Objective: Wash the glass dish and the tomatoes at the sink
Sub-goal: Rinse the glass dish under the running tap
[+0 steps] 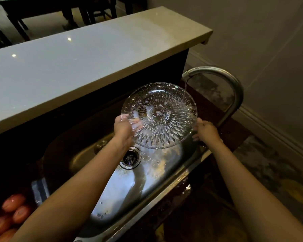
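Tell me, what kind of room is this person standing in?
Most likely a home kitchen: a steel sink with a curved faucet running water, a raised counter behind it, and tomatoes beside it.

red round tomatoes [10,215]: cut off by left and bottom edges, dim, count unclear | left hand [123,127]: fingers blurred behind clear patterned glass dish [159,115] | curved steel faucet [231,88]: base hidden behind right hand [206,131]

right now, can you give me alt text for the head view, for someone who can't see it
Two bare hands, left and right, hold a cut-glass dish tilted over a steel sink, with water from the tap running onto its upper rim. Tomatoes sit left of the sink.
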Action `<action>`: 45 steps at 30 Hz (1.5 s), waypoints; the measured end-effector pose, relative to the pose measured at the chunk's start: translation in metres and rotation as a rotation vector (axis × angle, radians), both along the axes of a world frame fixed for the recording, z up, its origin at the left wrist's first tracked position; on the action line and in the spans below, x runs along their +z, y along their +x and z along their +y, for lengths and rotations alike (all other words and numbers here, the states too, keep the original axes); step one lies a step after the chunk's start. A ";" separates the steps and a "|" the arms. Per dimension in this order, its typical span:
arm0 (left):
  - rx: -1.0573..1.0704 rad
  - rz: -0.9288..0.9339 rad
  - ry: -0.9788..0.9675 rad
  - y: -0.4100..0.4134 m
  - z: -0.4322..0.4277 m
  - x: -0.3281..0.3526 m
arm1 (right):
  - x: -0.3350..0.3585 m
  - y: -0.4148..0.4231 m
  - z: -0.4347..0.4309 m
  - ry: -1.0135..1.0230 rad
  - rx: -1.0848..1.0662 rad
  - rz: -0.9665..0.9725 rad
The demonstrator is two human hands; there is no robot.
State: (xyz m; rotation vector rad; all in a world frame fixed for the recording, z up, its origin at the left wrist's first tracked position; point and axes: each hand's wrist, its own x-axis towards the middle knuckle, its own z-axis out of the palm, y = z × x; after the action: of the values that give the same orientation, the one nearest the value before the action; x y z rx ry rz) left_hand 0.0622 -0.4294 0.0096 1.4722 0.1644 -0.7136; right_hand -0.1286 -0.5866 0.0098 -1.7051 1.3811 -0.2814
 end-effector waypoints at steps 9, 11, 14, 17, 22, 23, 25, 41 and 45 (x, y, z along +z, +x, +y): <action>-0.066 0.076 -0.101 -0.003 -0.009 0.009 | 0.031 0.003 0.024 0.058 -0.126 -0.273; -0.090 0.108 -0.085 -0.001 -0.011 0.008 | 0.038 0.008 0.027 0.189 -0.169 -0.413; -0.154 -0.032 0.048 0.000 -0.017 0.001 | 0.039 0.014 0.030 0.112 -0.130 -0.422; -0.307 -0.455 0.379 -0.006 -0.024 -0.007 | 0.033 0.019 0.038 0.014 -0.162 -0.421; -0.822 -0.991 0.738 -0.034 -0.029 -0.021 | 0.038 0.021 0.034 -0.164 -0.234 -0.392; -0.900 -1.036 0.663 -0.046 -0.032 -0.022 | 0.039 0.020 0.033 -0.189 -0.220 -0.373; -1.001 -1.118 0.466 -0.069 -0.044 -0.019 | 0.040 0.018 0.033 -0.222 -0.196 -0.337; -1.164 -1.304 0.622 0.012 -0.043 -0.031 | 0.040 0.008 0.029 -0.180 -0.335 -0.370; -1.289 -1.241 0.342 -0.049 -0.011 -0.029 | 0.039 0.012 0.036 -0.215 -0.271 -0.399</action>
State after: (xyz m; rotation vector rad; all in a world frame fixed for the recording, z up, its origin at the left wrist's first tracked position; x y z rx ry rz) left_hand 0.0135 -0.4406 -0.0190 2.0195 -1.8091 -0.5967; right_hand -0.1168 -0.5510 0.0490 -1.5194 1.3101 -0.9007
